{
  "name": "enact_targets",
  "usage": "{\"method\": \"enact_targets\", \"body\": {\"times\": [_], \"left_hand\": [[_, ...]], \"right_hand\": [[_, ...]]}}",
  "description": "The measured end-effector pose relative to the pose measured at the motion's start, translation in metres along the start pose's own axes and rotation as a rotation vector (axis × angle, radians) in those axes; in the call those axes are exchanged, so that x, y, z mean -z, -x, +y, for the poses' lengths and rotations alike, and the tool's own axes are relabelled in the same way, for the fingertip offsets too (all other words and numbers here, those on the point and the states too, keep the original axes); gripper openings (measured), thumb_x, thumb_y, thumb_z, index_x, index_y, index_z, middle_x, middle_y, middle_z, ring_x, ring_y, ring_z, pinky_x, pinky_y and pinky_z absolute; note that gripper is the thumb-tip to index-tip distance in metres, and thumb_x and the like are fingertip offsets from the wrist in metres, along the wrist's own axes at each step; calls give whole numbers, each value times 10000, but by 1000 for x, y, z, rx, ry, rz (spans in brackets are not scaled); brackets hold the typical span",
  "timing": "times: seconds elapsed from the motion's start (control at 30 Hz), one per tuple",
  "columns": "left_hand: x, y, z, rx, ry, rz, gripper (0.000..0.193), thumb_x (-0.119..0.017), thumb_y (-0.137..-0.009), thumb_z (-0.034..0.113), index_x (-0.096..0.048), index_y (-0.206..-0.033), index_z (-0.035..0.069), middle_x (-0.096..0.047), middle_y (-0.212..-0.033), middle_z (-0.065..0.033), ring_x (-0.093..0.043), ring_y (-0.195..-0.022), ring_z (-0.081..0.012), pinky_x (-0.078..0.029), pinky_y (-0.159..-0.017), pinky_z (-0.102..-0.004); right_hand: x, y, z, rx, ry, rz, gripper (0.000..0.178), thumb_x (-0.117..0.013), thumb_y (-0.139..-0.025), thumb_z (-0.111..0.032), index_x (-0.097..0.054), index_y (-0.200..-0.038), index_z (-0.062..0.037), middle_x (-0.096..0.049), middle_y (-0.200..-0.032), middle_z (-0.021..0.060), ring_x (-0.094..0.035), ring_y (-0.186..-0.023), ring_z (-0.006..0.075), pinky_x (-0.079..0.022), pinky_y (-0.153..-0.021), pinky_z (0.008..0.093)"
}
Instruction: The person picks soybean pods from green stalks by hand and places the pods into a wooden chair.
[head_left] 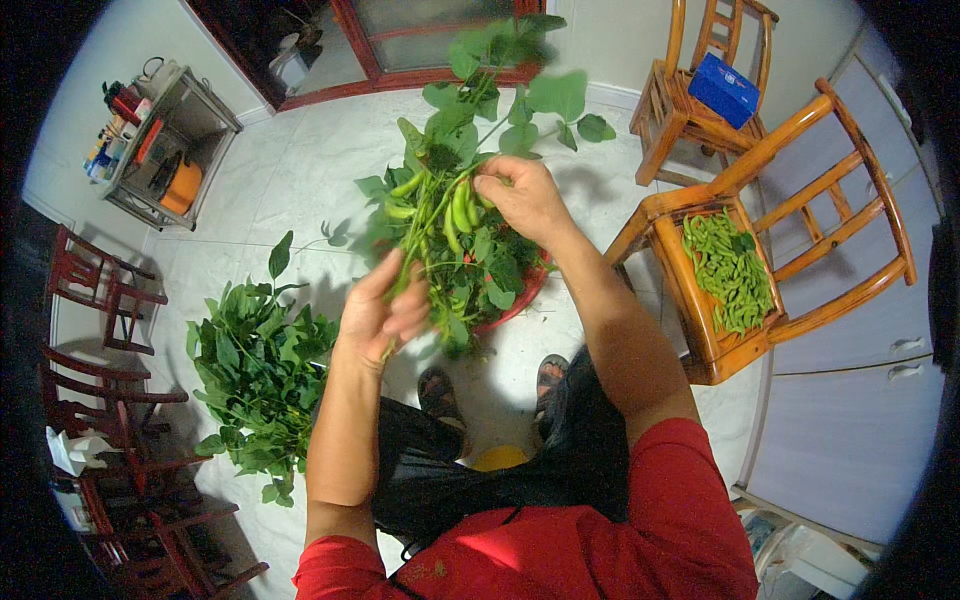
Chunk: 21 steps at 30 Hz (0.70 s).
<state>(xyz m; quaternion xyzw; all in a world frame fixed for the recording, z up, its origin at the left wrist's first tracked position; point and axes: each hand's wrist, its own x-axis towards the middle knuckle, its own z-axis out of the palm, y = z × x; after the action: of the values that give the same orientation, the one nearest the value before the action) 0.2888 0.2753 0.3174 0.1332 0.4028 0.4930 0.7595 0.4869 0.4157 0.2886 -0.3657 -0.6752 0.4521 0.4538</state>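
A leafy green soybean plant [440,215] with plump pods is held up in front of me. My left hand [385,305], partly smeared by motion, is closed around the lower stems. At the plant's upper right, my right hand [525,195] has its fingers pinched together by the pods; whether a pod or the stem is between them is hidden. Several green pods [460,208] hang from the stems between my hands. Beneath lies a red basin [525,292], mostly covered by leaves.
A heap of leafy plants [260,365] lies on the floor at left. Picked pods [728,270] cover the seat of a wooden chair [690,350] at right. Another chair behind it bears a blue box [724,90]. Dark wooden chairs [110,290] and a small shelf [160,150] line the left wall.
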Motion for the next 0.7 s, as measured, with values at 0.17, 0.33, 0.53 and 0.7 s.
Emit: {"method": "enact_targets", "body": {"times": [0.17,0.33,0.53,0.7], "left_hand": [[-8,-2,-8,-123,-252,113,257,-487,-958,323,-487,-803,119,-404,-543,30,-306,-360,-86,-279,-361,-252],[12,-12,-7,-143,-89,-37,175,-624,-881,171,-599,-978,27,-634,-820,-52,-617,-677,-144,-522,-565,-266],[18,15,16,-337,-148,104,237,-546,-921,262,-517,-772,80,-481,-540,-21,-372,-332,-103,-307,-296,-254],[11,10,21,-244,-9,82,374,-497,-948,248,-459,-600,117,-374,-446,3,-315,-323,-118,-247,-312,-272]], "right_hand": [[6,-6,8,193,512,264,167,-574,-725,-178,-614,-739,-16,-615,-752,203,-600,-721,390,-481,-633,442],[-16,-11,41,135,374,374,154,-576,-749,-167,-596,-735,-15,-619,-755,201,-599,-735,401,-481,-646,435],[76,-20,106,-264,-148,687,145,-533,-838,-179,-600,-818,-52,-540,-691,36,-488,-513,99,-345,-404,269],[-11,5,11,-279,-582,254,146,-458,-873,-140,-552,-917,-37,-516,-698,30,-465,-532,111,-365,-452,239]]}}
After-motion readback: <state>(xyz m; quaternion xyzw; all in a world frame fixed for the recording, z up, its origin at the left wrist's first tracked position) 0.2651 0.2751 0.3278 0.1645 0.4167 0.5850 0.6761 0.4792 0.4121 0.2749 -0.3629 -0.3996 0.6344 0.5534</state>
